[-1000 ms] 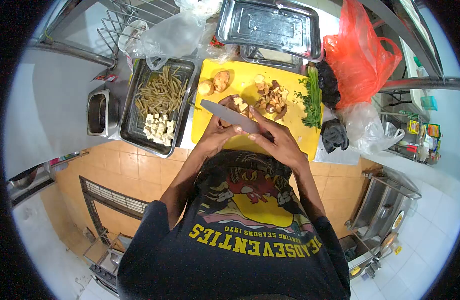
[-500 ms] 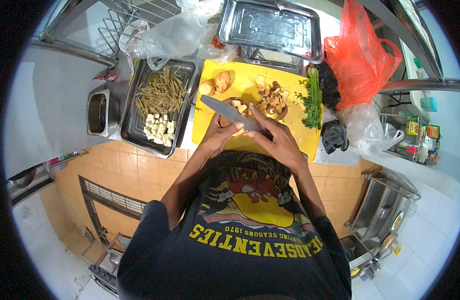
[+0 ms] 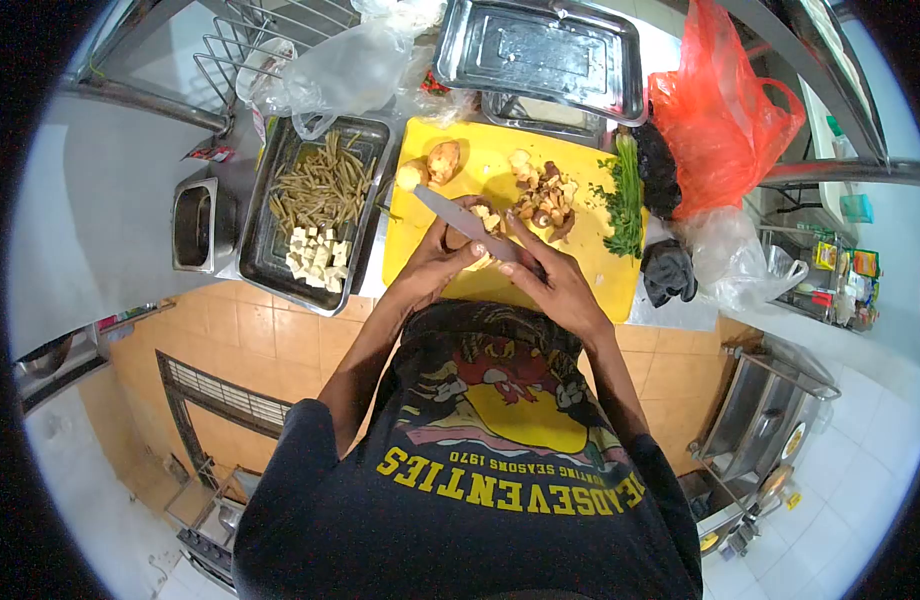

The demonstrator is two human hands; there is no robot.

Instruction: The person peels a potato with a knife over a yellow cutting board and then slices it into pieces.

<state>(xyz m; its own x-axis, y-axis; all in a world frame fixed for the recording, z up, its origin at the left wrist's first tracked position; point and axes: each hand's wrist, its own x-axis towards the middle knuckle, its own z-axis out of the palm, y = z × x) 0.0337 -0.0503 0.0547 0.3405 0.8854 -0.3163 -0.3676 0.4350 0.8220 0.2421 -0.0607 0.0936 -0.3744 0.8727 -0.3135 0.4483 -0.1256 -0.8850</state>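
- Gripping the kitchen knife [image 3: 458, 214] in the right hand [image 3: 552, 285], with fingers curled shut round the handle and forefinger laid toward the spine, blade slanted up and left over the yellow cutting board [image 3: 485, 152].
- Cupping a small brown piece of food [image 3: 477, 222], likely mushroom, in the left hand [image 3: 435, 262], with fingers half closed round it, right under the blade and above the board's middle.
- Judged light, soft and a bit spongy, apt to slip or crumble under pressure; best pinched by its sides, with fingertips tucked back from the edge.
- Lying close by on the board: chopped pieces [image 3: 542, 200], two pale lumps [image 3: 430, 165], leafy greens [image 3: 625, 195]; off to the left, a metal tray [image 3: 260, 240] with sliced green beans [image 3: 325, 185] and tofu cubes [image 3: 315, 255].
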